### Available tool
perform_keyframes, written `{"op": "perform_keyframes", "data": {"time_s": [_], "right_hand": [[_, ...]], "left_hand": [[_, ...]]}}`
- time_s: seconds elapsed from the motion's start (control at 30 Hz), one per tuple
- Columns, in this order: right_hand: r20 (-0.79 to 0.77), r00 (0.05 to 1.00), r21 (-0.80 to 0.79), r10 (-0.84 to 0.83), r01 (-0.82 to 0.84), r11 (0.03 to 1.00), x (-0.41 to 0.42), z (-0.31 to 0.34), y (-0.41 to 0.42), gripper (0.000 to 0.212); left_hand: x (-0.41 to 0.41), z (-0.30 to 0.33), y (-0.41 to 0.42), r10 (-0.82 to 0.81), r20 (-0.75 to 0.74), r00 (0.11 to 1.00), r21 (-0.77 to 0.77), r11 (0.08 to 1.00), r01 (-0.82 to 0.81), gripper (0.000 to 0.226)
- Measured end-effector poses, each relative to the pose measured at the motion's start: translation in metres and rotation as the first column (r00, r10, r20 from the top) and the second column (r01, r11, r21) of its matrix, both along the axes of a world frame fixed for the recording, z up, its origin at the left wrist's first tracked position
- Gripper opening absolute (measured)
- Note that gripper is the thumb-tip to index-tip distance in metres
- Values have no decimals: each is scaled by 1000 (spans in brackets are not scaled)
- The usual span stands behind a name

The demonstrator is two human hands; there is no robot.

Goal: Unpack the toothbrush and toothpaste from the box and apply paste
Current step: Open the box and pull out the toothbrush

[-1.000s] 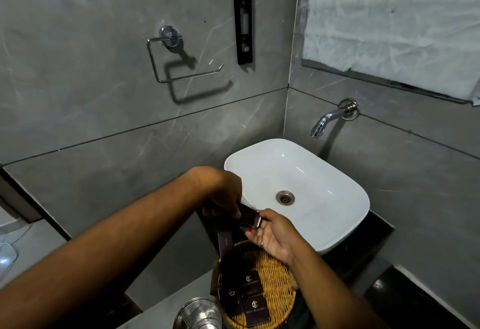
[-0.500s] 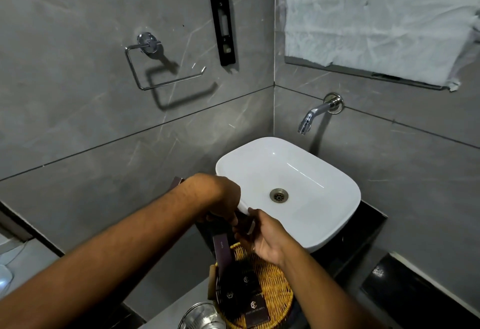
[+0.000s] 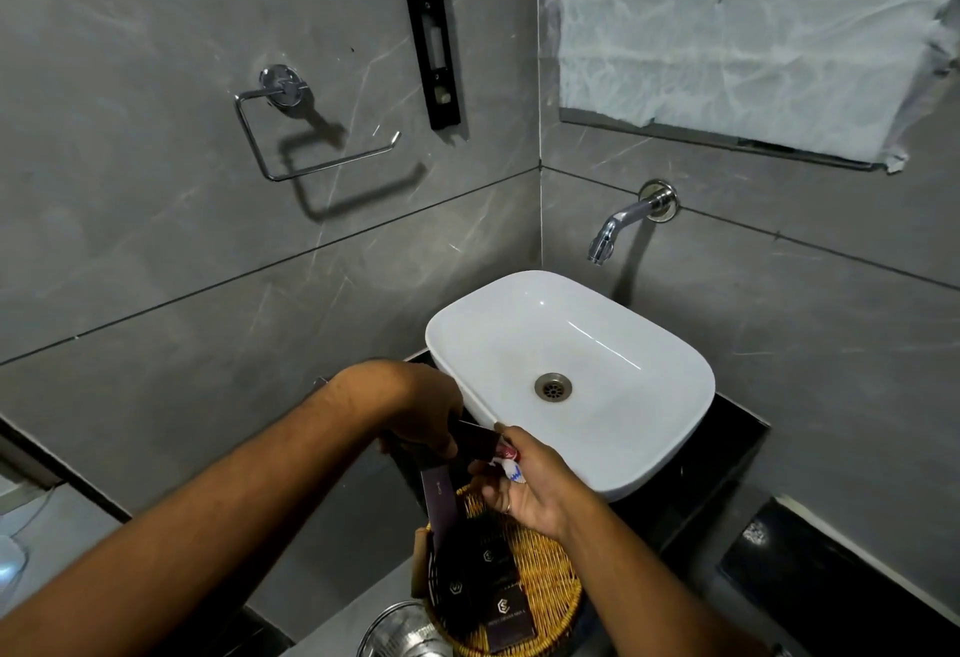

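Observation:
My left hand point(image 3: 421, 412) grips a small dark box point(image 3: 475, 441) from above, in front of the white sink. My right hand point(image 3: 524, 485) is at the box's open end, its fingers closed on a small white tube point(image 3: 509, 459) with red and blue print that sticks out of the box. The toothbrush is not visible. Below both hands stands a wicker basket point(image 3: 550, 568).
The basket holds several dark boxes point(image 3: 506, 615) with logos; one tall dark box point(image 3: 439, 506) stands upright at its left rim. White sink point(image 3: 613, 448) on a black counter, wall tap point(image 3: 623, 225) above. A steel bowl point(image 3: 400, 630) sits at the bottom edge.
My right hand has drawn a white printed tube out of the box's end; earlier only the dark box showed between my hands. The camera tilted slightly.

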State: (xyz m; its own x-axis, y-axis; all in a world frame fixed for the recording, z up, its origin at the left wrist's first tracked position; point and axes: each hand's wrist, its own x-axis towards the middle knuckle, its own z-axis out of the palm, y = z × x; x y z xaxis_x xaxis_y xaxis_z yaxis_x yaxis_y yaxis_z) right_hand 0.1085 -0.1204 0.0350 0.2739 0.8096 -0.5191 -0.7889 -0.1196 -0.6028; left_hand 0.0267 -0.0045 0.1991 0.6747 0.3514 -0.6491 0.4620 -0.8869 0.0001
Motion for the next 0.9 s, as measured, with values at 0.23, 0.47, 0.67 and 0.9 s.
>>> {"op": "perform_keyframes", "data": {"time_s": [0.23, 0.47, 0.67, 0.9], "right_hand": [[77, 996, 52, -45, 41, 998, 16, -1, -5, 24], [222, 969, 15, -106, 105, 994, 33, 21, -10, 7], [565, 823, -60, -61, 115, 992, 56, 64, -8, 13], [818, 566, -184, 102, 89, 979, 54, 92, -2, 11]], "left_hand": [[-21, -20, 27, 147, 135, 980, -80, 987, -138, 16], [-59, -60, 53, 244, 338, 909, -145, 968, -206, 38], [-90, -96, 57, 625, 473, 622, -533, 764, -362, 10], [-115, -142, 57, 820, 490, 295, -684, 572, -453, 11]]}}
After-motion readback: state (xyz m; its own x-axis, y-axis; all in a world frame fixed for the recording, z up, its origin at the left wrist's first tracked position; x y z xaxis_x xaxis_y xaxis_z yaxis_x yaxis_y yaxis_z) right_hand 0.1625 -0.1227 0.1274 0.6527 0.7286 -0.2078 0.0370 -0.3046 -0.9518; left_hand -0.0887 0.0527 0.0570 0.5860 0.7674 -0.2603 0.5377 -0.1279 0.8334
